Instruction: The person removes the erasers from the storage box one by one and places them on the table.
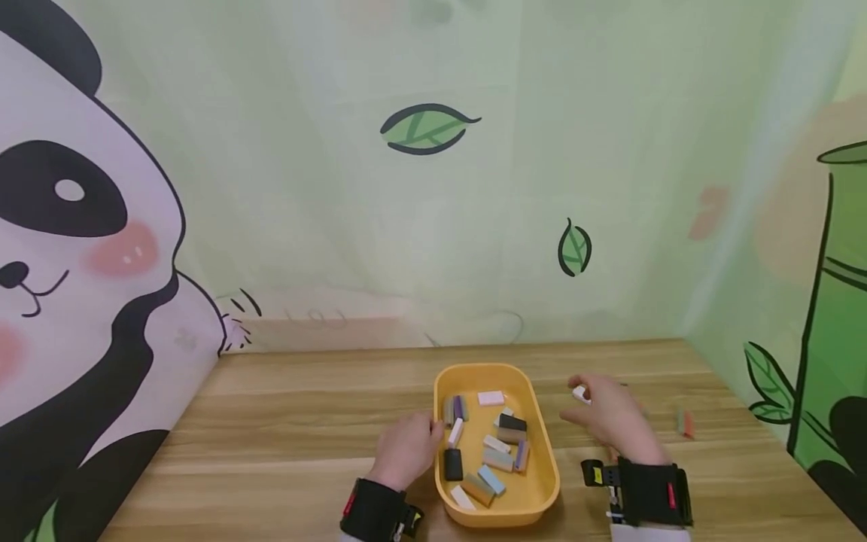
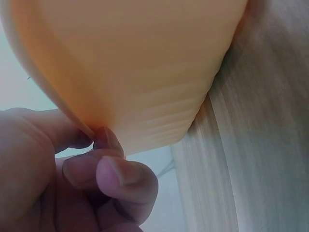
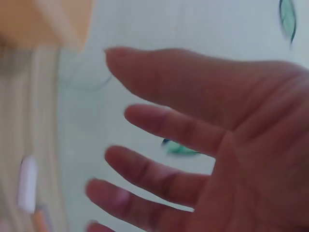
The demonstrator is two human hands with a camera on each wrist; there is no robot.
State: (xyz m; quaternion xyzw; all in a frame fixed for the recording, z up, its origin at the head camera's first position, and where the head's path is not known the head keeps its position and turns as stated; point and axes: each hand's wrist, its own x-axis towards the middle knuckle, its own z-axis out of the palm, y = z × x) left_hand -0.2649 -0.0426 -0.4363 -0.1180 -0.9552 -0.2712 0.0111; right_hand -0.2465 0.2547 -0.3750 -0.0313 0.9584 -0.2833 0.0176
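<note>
My left hand [image 1: 409, 450] pinches the left rim of a yellow-orange plastic bin [image 1: 552, 482]. In the left wrist view, the thumb and fingers [image 2: 128, 179] meet at the edge of the bin's wall [image 2: 159, 72]. Inside the bin lie several small rectangular blocks, among them a black block [image 1: 453, 465], a light blue block [image 1: 491, 479] and a pale pink block [image 1: 491, 398]. My right hand [image 1: 609, 414] is above the table, right of the bin. Its fingers are spread and hold nothing in the right wrist view. A white block [image 3: 28, 184] lies on the table beyond them.
On the wooden table [image 1: 291, 421], a red and grey-green block pair [image 1: 685, 423] lies to the right. An orange block [image 3: 42, 220] is near the white one. Behind the table hangs a green printed curtain [image 1: 325, 188] with a panda [image 1: 81, 226] at the left.
</note>
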